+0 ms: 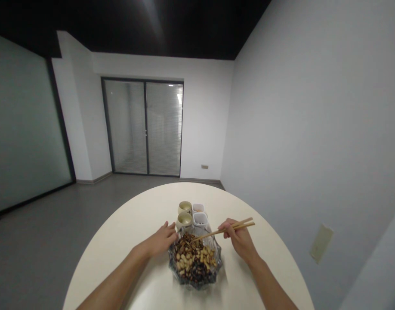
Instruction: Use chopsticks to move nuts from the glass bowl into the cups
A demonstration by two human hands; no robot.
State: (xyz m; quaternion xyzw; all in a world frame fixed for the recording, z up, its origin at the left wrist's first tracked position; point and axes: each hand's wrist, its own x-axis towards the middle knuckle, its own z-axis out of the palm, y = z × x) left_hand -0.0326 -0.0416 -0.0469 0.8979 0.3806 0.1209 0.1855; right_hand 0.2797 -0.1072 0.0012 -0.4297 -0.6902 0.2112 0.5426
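A clear glass bowl (pixel 218 263) with a scalloped rim holds several kinds of nuts and seeds in separate heaps: dark brown sunflower-like seeds, pale nuts, yellowish nuts and a black heap. Pinched in my right hand (pixel 238 239) is a pair of wooden chopsticks (pixel 228 228). Their tips point down-left into the brown seeds (pixel 186 242); whether they grip a seed is too small to tell. My left hand (pixel 163 237) rests at the bowl's left rim, fingers stretched out and holding nothing.
Behind the bowl stand two pale green cups (pixel 184 219) and two small white containers (pixel 200 219) with a little food inside. Everything sits on a round cream table (pixel 146 198). A white wall (pixel 297 129) runs along the right, with glass doors (pixel 146 129) at the back.
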